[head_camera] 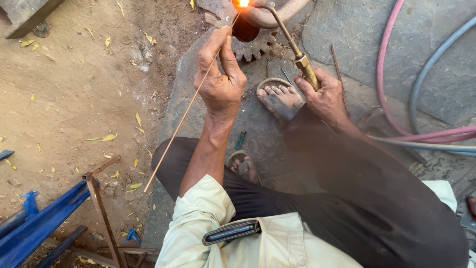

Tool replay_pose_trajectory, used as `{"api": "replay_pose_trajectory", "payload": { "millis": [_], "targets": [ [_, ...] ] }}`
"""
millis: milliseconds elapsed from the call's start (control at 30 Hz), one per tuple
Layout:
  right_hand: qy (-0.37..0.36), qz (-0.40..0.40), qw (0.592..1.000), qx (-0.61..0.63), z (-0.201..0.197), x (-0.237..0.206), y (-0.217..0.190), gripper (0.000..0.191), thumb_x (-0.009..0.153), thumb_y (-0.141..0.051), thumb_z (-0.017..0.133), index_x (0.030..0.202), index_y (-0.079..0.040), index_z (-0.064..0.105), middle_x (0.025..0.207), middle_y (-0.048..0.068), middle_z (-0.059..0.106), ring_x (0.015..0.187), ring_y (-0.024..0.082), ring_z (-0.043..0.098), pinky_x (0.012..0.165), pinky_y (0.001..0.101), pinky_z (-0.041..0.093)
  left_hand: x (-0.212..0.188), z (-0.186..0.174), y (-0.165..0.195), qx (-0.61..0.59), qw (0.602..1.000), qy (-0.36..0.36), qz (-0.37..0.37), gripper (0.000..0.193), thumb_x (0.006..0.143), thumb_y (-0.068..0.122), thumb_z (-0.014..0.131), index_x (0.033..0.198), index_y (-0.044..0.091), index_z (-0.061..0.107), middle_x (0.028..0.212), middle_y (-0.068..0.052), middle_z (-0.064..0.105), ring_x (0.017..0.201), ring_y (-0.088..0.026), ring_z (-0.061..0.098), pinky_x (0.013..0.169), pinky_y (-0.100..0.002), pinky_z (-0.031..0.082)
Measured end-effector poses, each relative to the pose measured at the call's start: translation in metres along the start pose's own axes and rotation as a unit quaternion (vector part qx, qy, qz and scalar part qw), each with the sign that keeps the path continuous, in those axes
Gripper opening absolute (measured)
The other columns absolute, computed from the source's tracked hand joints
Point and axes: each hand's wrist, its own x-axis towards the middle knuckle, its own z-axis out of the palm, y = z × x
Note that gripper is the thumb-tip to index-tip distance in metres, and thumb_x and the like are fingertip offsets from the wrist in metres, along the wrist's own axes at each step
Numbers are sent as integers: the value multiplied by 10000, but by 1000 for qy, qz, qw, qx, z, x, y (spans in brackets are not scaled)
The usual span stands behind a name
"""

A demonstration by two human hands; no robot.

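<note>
We pinch the filler rod [188,106] in our left hand [220,82], tip fed to the flame [243,3] at frame top. Right hand [325,97] fist-closed on the brass torch [290,42], angled at the gear [255,47] joint, feet clear.

Flame [243,3] cut by top edge; hoses [436,134] run off right edge.

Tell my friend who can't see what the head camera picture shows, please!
A squatting person's left hand pinches a thin metal rod whose tip meets a bright orange flame from the brass torch gripped in the right hand. A toothed gear lies beneath the glow; pink and grey hoses trail right.
</note>
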Motion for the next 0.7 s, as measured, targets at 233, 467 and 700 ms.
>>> {"api": "replay_pose_trajectory", "payload": {
  "millis": [233,467,700],
  "targets": [
    [2,-1,1000,-16,0,-3,-6,238,989,-283,754,1096,-71,744,823,27,698,721,83,610,651,297,509,-1,-4,3,4,1000,5,-11,258,1042,-47,667,1255,53,562,1213,-110,714,1180,-230,724,996,-301,634],
    [9,8,1000,-18,0,-3,-9,240,982,-287,760,1102,-79,751,832,32,703,727,84,616,652,297,511,-2,-2,0,-3,1000,0,-15,239,1059,-38,643,1263,47,552,1221,-119,707,1185,-238,722,996,-301,648],
    [8,18,1000,-11,1,-2,-7,238,987,-276,762,1103,-69,744,797,42,688,700,84,594,631,296,498,-2,-2,0,2,1000,3,-17,230,1059,-39,641,1255,39,549,1219,-124,706,1175,-243,728,988,-304,650]
  ]
}}
